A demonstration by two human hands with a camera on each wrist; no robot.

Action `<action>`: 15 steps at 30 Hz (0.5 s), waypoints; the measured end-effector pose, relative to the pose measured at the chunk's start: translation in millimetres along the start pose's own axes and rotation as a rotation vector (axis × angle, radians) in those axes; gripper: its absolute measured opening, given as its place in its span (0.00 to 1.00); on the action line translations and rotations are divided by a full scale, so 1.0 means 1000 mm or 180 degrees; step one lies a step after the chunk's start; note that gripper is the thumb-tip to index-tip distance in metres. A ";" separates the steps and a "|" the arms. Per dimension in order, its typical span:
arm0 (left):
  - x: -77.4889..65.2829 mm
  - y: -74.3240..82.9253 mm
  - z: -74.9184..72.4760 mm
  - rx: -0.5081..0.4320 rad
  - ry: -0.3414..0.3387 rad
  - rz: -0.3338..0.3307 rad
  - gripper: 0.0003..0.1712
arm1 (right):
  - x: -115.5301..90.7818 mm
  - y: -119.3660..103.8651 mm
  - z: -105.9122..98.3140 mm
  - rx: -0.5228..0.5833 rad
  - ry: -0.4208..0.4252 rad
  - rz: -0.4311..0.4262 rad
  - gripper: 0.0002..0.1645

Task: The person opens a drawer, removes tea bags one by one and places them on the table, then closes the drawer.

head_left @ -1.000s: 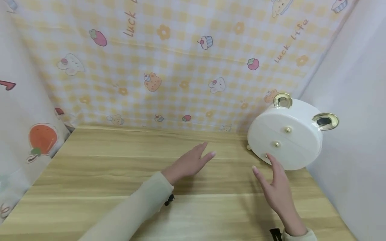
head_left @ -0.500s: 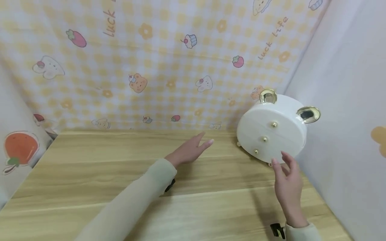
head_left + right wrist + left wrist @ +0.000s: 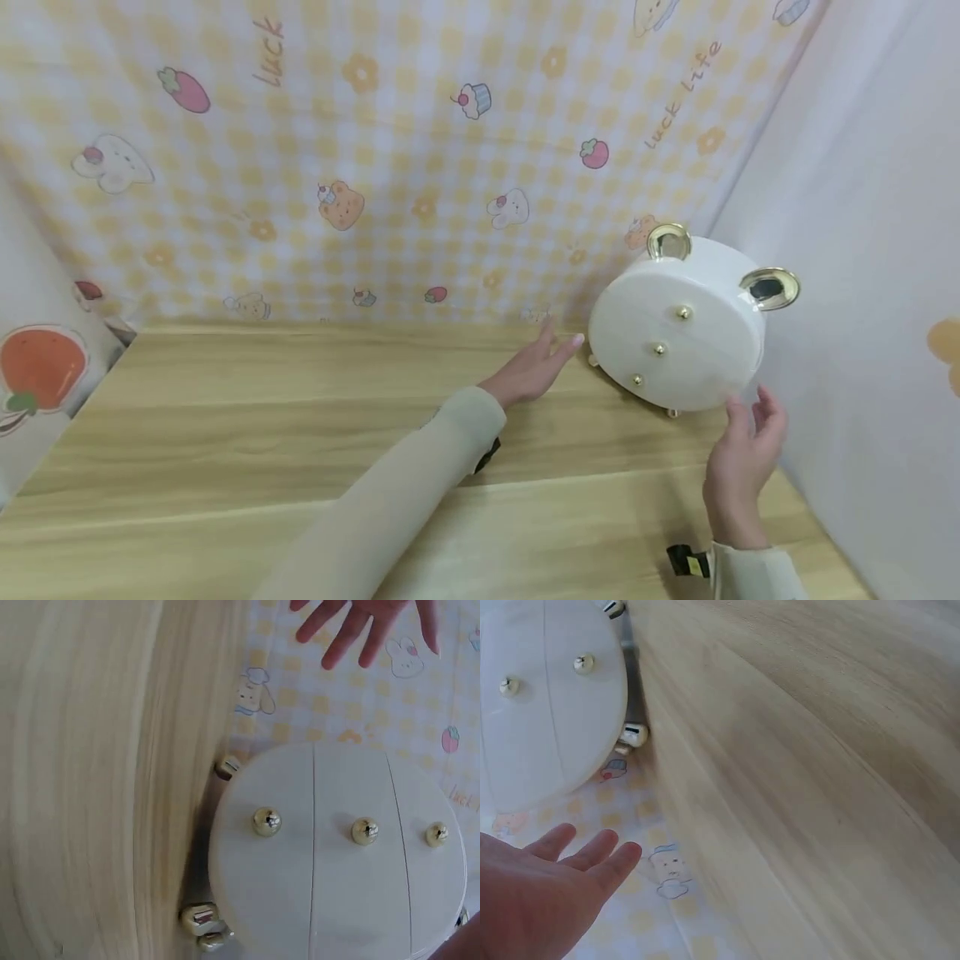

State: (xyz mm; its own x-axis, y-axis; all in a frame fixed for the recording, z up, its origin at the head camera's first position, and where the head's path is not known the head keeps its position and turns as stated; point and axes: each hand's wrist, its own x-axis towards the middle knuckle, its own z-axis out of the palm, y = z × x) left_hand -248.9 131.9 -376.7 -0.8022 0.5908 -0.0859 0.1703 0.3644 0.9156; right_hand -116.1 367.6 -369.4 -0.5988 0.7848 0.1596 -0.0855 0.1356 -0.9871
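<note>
A white, round drawer box (image 3: 667,342) with gold ear-shaped pieces on top stands on gold feet (image 3: 200,919) at the right of the table. Its front has three drawers, each with a gold knob (image 3: 365,831). My left hand (image 3: 531,367) is held out just left of the box, fingers and thumb spread and apart from it. The left wrist view shows that hand (image 3: 540,900) with nothing in it. Beside the box's lower right edge is my right hand (image 3: 744,467), fingers slightly bent and holding nothing. Whether its fingertips touch the box I cannot tell.
A wood-grain table (image 3: 225,433) lies under the hands. Yellow checked cloth (image 3: 420,150) hangs behind it, close to the box. White cloth (image 3: 862,250) hangs along the right side, and another printed cloth hangs at the left.
The head view has turned to the right. My left hand has moved right, closer to the box. My right hand has gone from in front of the box to its lower right side.
</note>
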 end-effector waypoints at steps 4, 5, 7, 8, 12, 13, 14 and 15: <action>0.008 -0.008 0.008 -0.0160 0.0036 -0.0011 0.51 | 0.003 0.004 0.004 0.0345 0.0115 0.0131 0.31; 0.011 -0.009 0.009 -0.0200 0.0045 0.0013 0.50 | 0.003 0.005 0.005 0.0387 0.0133 0.0142 0.31; 0.018 -0.010 0.011 -0.0270 0.0051 0.0092 0.49 | 0.005 0.006 0.008 0.0426 0.0127 0.0168 0.32; 0.021 -0.009 0.012 -0.0299 0.0057 0.0132 0.49 | 0.006 0.006 0.009 0.0415 0.0114 0.0171 0.33; 0.031 -0.005 0.014 -0.0375 0.0074 0.0227 0.48 | 0.008 0.005 0.013 0.0481 0.0062 0.0215 0.36; 0.033 -0.004 0.015 -0.0396 0.0085 0.0235 0.47 | 0.008 0.005 0.013 0.0506 0.0054 0.0247 0.36; 0.035 -0.004 0.016 -0.0438 0.0094 0.0244 0.47 | 0.009 0.004 0.013 0.0513 0.0056 0.0294 0.37; 0.037 -0.004 0.019 -0.0468 0.0090 0.0276 0.46 | 0.009 0.003 0.011 0.0516 0.0068 0.0333 0.37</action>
State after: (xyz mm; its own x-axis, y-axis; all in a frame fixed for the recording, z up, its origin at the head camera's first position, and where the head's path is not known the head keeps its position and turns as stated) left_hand -268.4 165.7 -390.8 -0.8042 0.5943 0.0049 0.1556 0.2026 0.9668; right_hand -130.5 368.0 -371.6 -0.5942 0.8025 0.0545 -0.1519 -0.0454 -0.9873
